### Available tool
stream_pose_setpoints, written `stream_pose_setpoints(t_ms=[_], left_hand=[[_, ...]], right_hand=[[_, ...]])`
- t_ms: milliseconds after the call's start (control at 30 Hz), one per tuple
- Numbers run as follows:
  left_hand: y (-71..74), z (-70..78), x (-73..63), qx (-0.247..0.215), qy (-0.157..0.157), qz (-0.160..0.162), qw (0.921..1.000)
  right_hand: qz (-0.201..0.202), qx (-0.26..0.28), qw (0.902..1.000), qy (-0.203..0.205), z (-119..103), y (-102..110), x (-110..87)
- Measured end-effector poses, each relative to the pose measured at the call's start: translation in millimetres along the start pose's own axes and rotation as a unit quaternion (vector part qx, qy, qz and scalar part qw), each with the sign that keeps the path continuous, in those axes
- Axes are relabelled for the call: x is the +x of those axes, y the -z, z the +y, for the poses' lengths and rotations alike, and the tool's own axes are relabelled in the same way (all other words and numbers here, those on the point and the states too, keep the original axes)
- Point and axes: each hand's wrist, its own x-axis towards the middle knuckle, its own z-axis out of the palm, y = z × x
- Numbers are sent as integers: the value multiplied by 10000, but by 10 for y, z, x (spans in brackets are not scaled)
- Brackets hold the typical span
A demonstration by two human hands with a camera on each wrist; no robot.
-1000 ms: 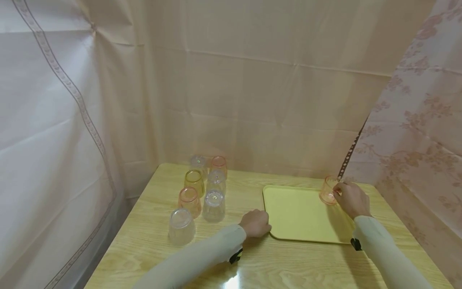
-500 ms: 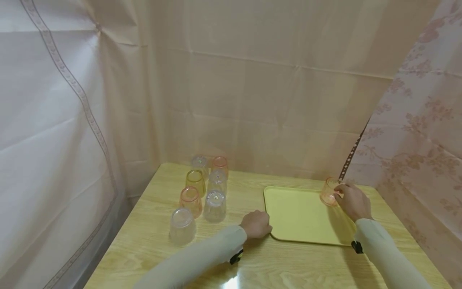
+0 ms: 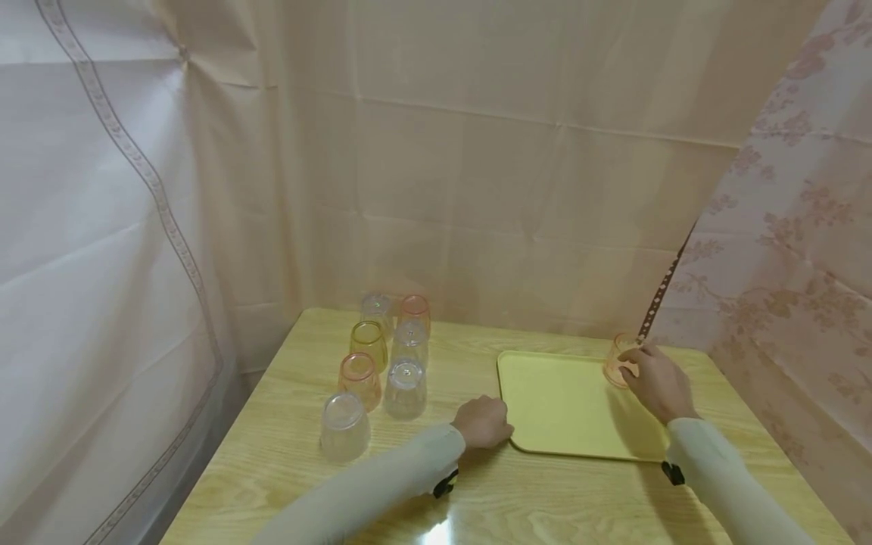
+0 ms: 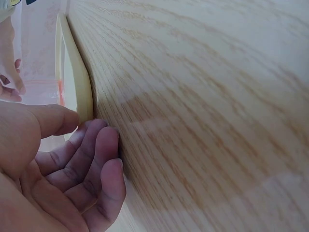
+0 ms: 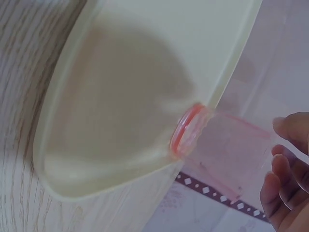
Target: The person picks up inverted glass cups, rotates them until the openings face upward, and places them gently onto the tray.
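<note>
A clear pink cup (image 3: 612, 369) stands upright on the far right corner of the yellow tray (image 3: 559, 409). In the right wrist view the pink cup (image 5: 227, 150) has its thick base on the tray. My right hand (image 3: 659, 382) is beside its upper part, thumb and fingers parted with nothing between them. At the tray's near left corner, my left hand (image 3: 482, 421) pinches the edge. The left wrist view shows the thumb (image 4: 60, 121) on the tray's rim (image 4: 83, 94), the other fingers curled at its outer side.
On the left of the wooden table (image 3: 272, 484) stand several upside-down cups in two rows, among them a yellow cup (image 3: 368, 348), a pink cup (image 3: 359, 382) and a clear cup (image 3: 344, 428). Curtains (image 3: 477, 189) hang behind and at both sides.
My right hand's fingers have come off the pink cup and shifted slightly left in front of it. The cup stays in place; my left hand has not moved from the tray.
</note>
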Motion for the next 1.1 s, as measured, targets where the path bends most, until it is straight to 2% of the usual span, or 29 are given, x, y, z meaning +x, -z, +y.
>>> stream_pose_setpoints(t_ms=[633, 1100], left_hand=[[-5, -36, -2, -64, -165, 84, 9998], [18, -20, 12, -64, -163, 11, 9998]], right_hand=[[-431, 87, 9978, 500, -516, -214, -118], [-880, 495, 9933, 556, -937, -346, -297]])
